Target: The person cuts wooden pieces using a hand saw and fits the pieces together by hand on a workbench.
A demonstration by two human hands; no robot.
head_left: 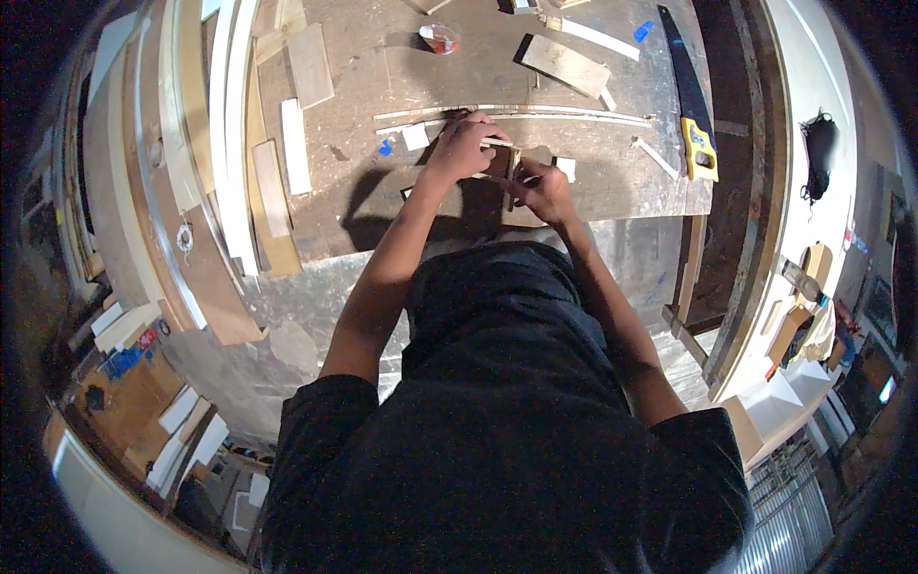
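Note:
My left hand [465,148] is closed on the left side of a small assembly of thin wood pieces [514,161], held just above the workbench [373,72]. My right hand [545,193] grips the same piece from its right side, with fingers bent around its lower edge. Its exact shape is partly hidden by my fingers. Two long thin wood strips [593,117] lie just beyond my hands. A small white block [416,136] rests left of my left hand, and another white block [566,169] sits right of my right hand.
A handsaw with a yellow handle [700,148] lies at the bench's right edge. Farther back are a flat wood board [566,69] and a small red-and-white cup [440,39]. Long boards [234,134] line the left side.

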